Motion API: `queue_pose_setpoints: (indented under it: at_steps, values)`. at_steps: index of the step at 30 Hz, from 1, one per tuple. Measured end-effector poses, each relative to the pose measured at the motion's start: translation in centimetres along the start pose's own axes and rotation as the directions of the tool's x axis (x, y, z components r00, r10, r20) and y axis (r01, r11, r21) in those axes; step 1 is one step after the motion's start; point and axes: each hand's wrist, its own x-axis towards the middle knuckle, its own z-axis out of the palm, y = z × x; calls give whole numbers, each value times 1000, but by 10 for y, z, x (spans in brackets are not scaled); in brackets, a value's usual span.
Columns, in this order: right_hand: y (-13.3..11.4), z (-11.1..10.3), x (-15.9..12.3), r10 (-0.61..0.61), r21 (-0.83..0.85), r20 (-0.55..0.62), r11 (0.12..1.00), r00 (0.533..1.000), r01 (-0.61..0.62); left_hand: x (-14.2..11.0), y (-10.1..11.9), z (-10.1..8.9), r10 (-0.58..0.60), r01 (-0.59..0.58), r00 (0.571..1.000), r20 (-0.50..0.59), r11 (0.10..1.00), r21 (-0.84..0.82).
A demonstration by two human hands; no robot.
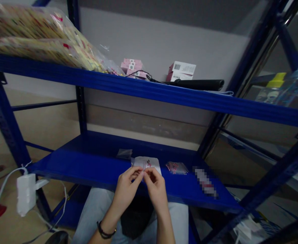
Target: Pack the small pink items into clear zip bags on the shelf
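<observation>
My left hand point(129, 183) and my right hand point(155, 184) meet fingertip to fingertip just above the front of the blue shelf. Both are closed in a pinch; whatever lies between the fingertips is too small to make out. Right behind them is a white sheet of paper point(155, 162), partly covered by my fingers, with a few small pink and dark pieces point(148, 163) on it. To the right of the paper lies a clear plastic bag of small pink pieces point(173, 167). A flat clear plastic bag point(124, 154) rests to the left, farther back.
Above the blue lower shelf point(88, 162), an upper shelf point(128, 87) carries large bags of packets point(37, 37), pink boxes point(132, 66), white-topped boxes point(183, 69) and a black tube point(199, 84). A white power strip point(26, 195) hangs at the left. A blurred-out item point(205, 182) lies right.
</observation>
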Motion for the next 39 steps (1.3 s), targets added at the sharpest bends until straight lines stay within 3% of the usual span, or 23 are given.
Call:
queue_pose_setpoints:
  at_steps: [5,9,17,23,29,34,39]
  values:
    - [-2,7,-5,-30,87,106,996,994,20,-5,-5,-4,-56,57,998,11,997,-58]
    - [3,10,-6,-9,136,91,991,996,-4,-6,-8,-7,-23,23,1000,-11,999,24]
    - [4,2,-5,29,55,103,998,994,-34,-1,-19,-6,-99,112,992,81,978,-176]
    - [4,-1,-4,40,3,141,999,989,-41,1,-18,-5,-115,128,991,72,965,-228]
    - [3,-3,-6,54,7,164,998,985,-56,-2,-15,-12,-139,164,979,151,971,-173]
    - [8,0,-8,78,5,199,997,977,-81,-5,-14,-20,-8,-2,984,175,999,54]
    - [10,-2,-4,37,-67,196,997,980,-24,-6,-8,-24,118,-179,966,229,947,267]
